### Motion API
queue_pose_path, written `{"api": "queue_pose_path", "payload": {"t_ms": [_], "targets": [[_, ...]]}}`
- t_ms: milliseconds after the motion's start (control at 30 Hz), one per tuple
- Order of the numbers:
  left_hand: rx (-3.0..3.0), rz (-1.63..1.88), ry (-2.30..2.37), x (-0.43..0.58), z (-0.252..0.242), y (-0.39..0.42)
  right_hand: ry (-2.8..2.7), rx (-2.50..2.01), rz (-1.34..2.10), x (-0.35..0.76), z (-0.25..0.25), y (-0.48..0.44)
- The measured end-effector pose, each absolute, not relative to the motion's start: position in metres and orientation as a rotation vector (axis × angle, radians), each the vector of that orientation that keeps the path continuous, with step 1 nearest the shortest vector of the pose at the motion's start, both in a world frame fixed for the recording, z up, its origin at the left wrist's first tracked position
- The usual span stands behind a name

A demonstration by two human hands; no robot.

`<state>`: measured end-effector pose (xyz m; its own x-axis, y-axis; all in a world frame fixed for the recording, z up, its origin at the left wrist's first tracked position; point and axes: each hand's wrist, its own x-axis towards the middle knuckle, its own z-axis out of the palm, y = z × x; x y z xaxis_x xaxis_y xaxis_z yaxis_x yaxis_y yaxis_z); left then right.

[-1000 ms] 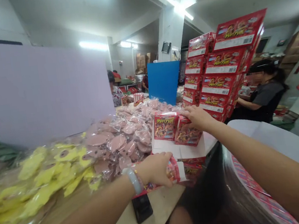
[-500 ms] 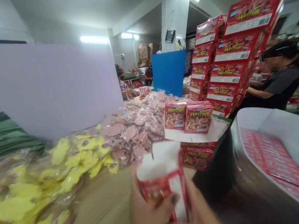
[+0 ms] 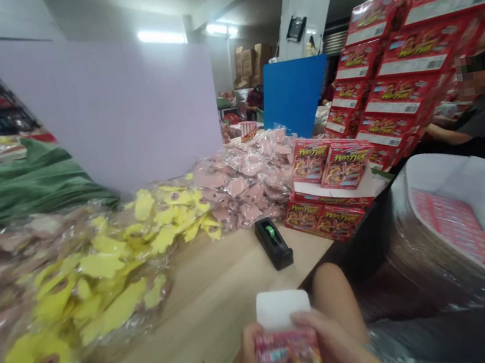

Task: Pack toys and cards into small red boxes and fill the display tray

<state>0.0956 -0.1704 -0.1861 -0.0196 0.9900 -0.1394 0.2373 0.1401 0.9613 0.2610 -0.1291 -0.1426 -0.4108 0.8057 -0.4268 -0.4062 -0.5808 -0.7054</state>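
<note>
A small red printed cardboard box [image 3: 286,345] is held low in front of me, its white top flap standing up. My left hand [image 3: 252,362] grips its left side, with the thumb across the printed front. On the right side, my right hand [image 3: 335,342] is closed round the box, its fingers near the base of the flap. Beyond the box, a black tape dispenser [image 3: 274,244] with a green roll rests on the wooden table [image 3: 187,308]. The inside of the box is hidden.
Bagged yellow cut-out pieces [image 3: 119,263] and bagged pink pieces [image 3: 246,175] heap across the table. Red display cartons [image 3: 327,212] stand at its far right edge, with taller carton stacks [image 3: 406,70] behind. A large lined bin [image 3: 405,231] holds red packs at right. A person [image 3: 478,109] sits beyond.
My view has turned down and left. Both hands hold the box lower, its printed face now towards me and a single white flap upright. The tape dispenser has come into sight.
</note>
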Motion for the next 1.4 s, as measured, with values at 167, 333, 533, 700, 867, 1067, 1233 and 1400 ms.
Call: {"api": "queue_pose_path", "payload": {"t_ms": [167,333,533,700,867,1067,1233,1400], "targets": [[1.119,1.016,1.284,0.113,-0.200,-0.164,-1.532,-0.936,1.952,0.279,-0.131,-0.117],[1.338,1.024,1.431,0.111,-0.183,-0.178,-1.974,-1.138,1.563,0.275,-0.103,-0.119],[1.362,0.925,1.304,0.110,-0.164,-0.186,-2.047,-1.153,1.569,0.270,-0.083,-0.126],[1.284,0.957,1.203,0.109,-0.165,-0.189,-2.139,-1.032,1.852,0.270,-0.062,-0.134],[1.197,0.949,1.036,0.092,-0.154,-0.177,-2.216,-1.013,1.501,0.276,-0.085,-0.145],[1.284,0.789,0.957,0.072,-0.117,-0.157,-1.936,-1.149,1.124,0.287,-0.106,-0.151],[1.363,0.753,1.000,0.074,-0.111,-0.164,-1.864,-1.136,1.262,0.289,-0.113,-0.149],[1.375,0.617,0.966,0.075,-0.114,-0.162,-1.944,-1.076,1.419,0.286,-0.128,-0.157]]}}
